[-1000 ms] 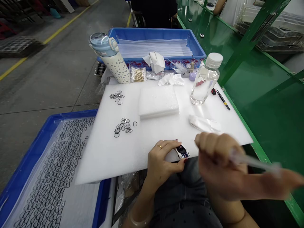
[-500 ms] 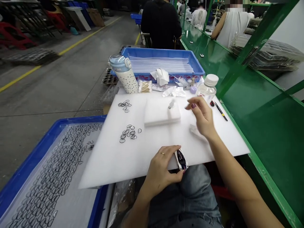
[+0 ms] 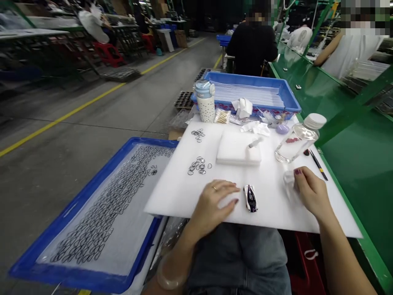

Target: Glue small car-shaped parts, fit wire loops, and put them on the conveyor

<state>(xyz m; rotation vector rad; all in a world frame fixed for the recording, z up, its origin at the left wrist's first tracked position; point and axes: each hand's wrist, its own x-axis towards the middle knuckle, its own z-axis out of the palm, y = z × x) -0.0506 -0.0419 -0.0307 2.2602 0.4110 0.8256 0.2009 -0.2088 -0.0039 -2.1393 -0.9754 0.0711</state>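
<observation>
The left hand point(image 3: 213, 205) is laid open on a white foam sheet point(image 3: 172, 196), and nothing is gripped by it. A small white and purple car-shaped piece point(image 3: 251, 198) is lying on the sheet, just beside those fingers and near the front edge. A white cloth point(image 3: 289, 184) is gripped by the right hand point(image 3: 311, 192), near the sheet's right edge. Open room is left between the piece and the cloth. A foam block point(image 3: 238, 149) is seen behind the piece, and a pile of black rings point(image 3: 198, 167) is seen further left.
</observation>
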